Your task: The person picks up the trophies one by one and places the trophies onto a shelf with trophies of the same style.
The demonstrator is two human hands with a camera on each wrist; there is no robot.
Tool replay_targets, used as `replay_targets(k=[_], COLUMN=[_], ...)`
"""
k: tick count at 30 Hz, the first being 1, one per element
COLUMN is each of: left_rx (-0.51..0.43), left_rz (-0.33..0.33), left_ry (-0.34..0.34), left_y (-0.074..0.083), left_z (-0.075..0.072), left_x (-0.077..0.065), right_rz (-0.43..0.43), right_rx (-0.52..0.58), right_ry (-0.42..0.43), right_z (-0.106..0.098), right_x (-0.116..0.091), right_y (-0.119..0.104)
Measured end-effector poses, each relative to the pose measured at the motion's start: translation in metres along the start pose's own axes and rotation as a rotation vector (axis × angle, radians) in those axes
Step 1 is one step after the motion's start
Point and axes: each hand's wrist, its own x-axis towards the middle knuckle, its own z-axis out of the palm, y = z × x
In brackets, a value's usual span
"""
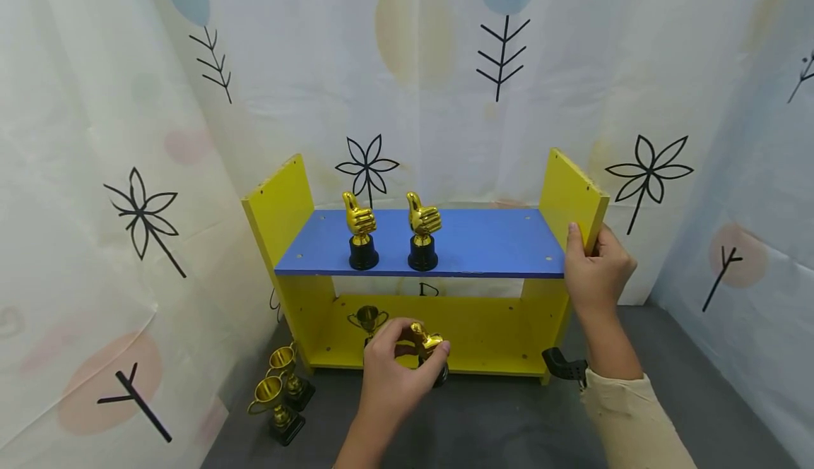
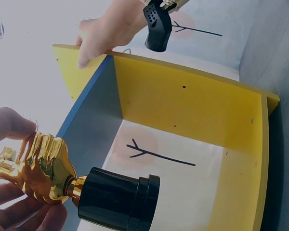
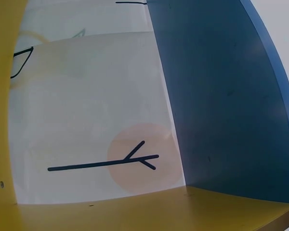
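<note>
In the head view my left hand (image 1: 396, 370) pinches a golden thumbs-up trophy (image 1: 428, 340) in front of the shelf's lower opening. The left wrist view shows its gold fist held between thumb and fingers, its black base (image 2: 118, 197) pointing away from the palm. My right hand (image 1: 598, 271) grips the front edge of the right yellow side panel (image 1: 572, 183), level with the blue shelf board (image 1: 490, 243). Two more thumbs-up trophies, one left (image 1: 361, 232) and one right (image 1: 423, 232), stand upright on that board. The right wrist view shows no hand.
Behind my left hand, a gold cup trophy (image 1: 367, 318) is partly hidden on the yellow bottom board (image 1: 470, 335). Two cup trophies, a rear one (image 1: 283, 360) and a front one (image 1: 270, 390), stand on the grey floor (image 1: 502, 426). A patterned curtain (image 1: 445, 123) hangs behind.
</note>
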Motion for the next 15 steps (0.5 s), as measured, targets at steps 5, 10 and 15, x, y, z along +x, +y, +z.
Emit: replay_targets(k=[5, 10, 15], left_rx=[-0.010, -0.015, -0.015], left_rz=[0.019, 0.029, 0.037], left_ry=[-0.004, -0.012, -0.012], left_y=[0.0017, 0.0031, 0.0037], left_z=[0.0012, 0.0027, 0.0038], left_x=[0.0014, 0.0017, 0.0028], right_rz=[0.001, 0.002, -0.011], right_rx=[-0.011, 0.004, 0.019], right_ry=[-0.003, -0.002, -0.001], right_z=[-0.0006, -0.0011, -0.0008], right_x=[0.0001, -0.0006, -0.0014], right_y=[-0.0008, -0.0001, 0.0008])
